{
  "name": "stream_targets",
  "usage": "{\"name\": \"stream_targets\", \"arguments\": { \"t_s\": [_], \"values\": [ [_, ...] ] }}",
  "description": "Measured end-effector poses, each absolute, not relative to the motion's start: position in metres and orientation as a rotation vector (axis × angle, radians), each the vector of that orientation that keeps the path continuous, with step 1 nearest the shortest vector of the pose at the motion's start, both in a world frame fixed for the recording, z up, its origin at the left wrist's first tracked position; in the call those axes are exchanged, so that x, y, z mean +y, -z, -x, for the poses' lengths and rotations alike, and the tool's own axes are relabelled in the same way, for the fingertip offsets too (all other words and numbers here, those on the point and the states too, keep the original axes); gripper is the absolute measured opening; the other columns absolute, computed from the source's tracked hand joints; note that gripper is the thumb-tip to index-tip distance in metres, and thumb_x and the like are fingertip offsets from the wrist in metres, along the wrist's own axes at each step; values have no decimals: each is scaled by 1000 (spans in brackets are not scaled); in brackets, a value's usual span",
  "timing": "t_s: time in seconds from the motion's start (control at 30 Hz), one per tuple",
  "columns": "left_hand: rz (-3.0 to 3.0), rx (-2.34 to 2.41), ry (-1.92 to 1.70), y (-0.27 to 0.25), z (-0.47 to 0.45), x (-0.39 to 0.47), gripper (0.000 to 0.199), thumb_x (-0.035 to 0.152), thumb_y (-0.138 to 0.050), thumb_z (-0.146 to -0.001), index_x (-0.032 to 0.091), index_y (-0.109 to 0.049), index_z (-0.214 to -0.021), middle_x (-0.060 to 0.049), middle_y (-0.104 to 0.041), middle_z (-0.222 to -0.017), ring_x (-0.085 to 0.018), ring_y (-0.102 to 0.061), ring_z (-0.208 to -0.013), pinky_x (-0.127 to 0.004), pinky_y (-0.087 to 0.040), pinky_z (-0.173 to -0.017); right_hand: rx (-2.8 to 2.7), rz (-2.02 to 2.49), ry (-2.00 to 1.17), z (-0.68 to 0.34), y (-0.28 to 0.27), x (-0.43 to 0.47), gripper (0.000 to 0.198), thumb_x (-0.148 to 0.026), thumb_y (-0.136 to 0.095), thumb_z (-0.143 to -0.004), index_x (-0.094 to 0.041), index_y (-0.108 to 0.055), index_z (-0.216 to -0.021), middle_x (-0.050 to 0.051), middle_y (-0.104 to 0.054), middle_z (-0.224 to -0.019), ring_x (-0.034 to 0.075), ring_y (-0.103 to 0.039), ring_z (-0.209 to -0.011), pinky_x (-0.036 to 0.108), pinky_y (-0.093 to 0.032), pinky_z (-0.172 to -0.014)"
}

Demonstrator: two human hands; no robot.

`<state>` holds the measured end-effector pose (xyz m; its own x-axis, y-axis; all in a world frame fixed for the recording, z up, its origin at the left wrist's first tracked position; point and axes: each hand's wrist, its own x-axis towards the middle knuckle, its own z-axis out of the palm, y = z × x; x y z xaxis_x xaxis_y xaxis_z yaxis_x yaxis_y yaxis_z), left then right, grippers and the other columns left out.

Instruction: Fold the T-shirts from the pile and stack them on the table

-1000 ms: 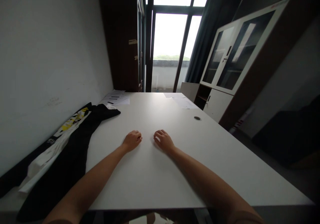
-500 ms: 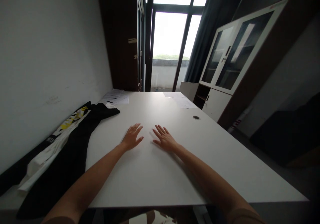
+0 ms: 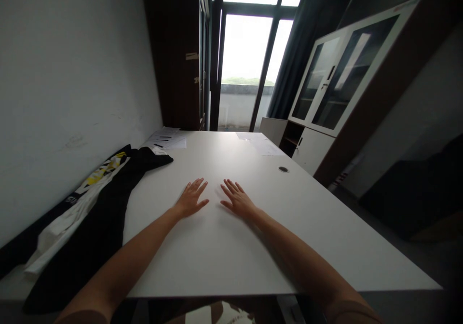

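Palm down on the white table (image 3: pixel 217 261), my left hand (image 3: pixel 191 198) has its fingers spread and holds nothing. My right hand (image 3: pixel 237 199) lies likewise to the right of it, fingers apart, with a small gap of tabletop between the two thumbs. Left of my left forearm is a dark garment (image 3: pixel 97 222), crumpled along the wall side of the table. White cloth (image 3: pixel 65 227) and a yellow-and-white print (image 3: pixel 108 166) show among its folds. Neither hand touches it.
Printed sheets (image 3: pixel 166 140) lie at the far left of the table and pale papers (image 3: pixel 265 145) at the far right. A round cable hole (image 3: pixel 283 169) is near the right edge. A white cabinet (image 3: pixel 314 145) stands beyond on the right; a wall (image 3: pixel 72 97) borders the left.
The view has shifted very slightly. Both hands stay almost where they were, fingers still spread, and the garment and papers have not moved.
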<state>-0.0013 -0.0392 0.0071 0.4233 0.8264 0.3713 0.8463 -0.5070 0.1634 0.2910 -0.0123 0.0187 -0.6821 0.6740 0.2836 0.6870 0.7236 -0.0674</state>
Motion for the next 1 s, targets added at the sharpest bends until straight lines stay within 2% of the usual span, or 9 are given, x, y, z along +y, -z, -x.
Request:
{"name": "stream_targets", "arguments": {
  "t_s": [0.17, 0.33, 0.6, 0.83, 1.0],
  "values": [
    [2579, -1467, 695, -5, -4, -42, 71, 52, -50, -102, 27, -26, -164, -12, -30, -168, -30, -26, -155, -57, -21, -126, -2488, 1084, 65, -288, -9, -10, 67, -56, -35, -107, -22, -28, -164, 11, -23, -169, 26, -20, -157, 52, -25, -126],
    [2519, -1442, 761, -10, -10, -45, 65, 45, -48, -103, 24, -31, -162, -12, -34, -166, -30, -30, -153, -55, -22, -126, -2435, 1048, 98, -285, -9, -12, 65, -53, -36, -108, -20, -32, -163, 12, -27, -168, 26, -21, -157, 52, -26, -126],
    [2481, -1492, 749, -20, -8, -47, 64, 46, -47, -102, 26, -33, -161, -10, -32, -167, -30, -27, -155, -54, -16, -128, -2512, 1079, 138, -284, -27, -21, 66, -55, -33, -107, -21, -30, -164, 9, -19, -170, 26, -13, -159, 52, -15, -129],
    [2589, -1616, 598, 1, -8, -42, 69, 56, -49, -100, 29, -33, -161, -9, -24, -170, -32, -18, -158, -58, -15, -127, -2554, 1225, 31, -279, -16, -18, 70, -60, -33, -105, -20, -33, -163, 10, -17, -171, 28, -14, -158, 49, -18, -128],
    [2575, -1657, 583, 9, -7, -38, 71, 56, -49, -100, 29, -29, -163, -10, -20, -171, -31, -15, -159, -57, -13, -127, -2559, 1299, -3, -278, -8, -14, 74, -64, -31, -104, -21, -30, -164, 10, -12, -172, 27, -10, -159, 47, -15, -128]
  ]
}}
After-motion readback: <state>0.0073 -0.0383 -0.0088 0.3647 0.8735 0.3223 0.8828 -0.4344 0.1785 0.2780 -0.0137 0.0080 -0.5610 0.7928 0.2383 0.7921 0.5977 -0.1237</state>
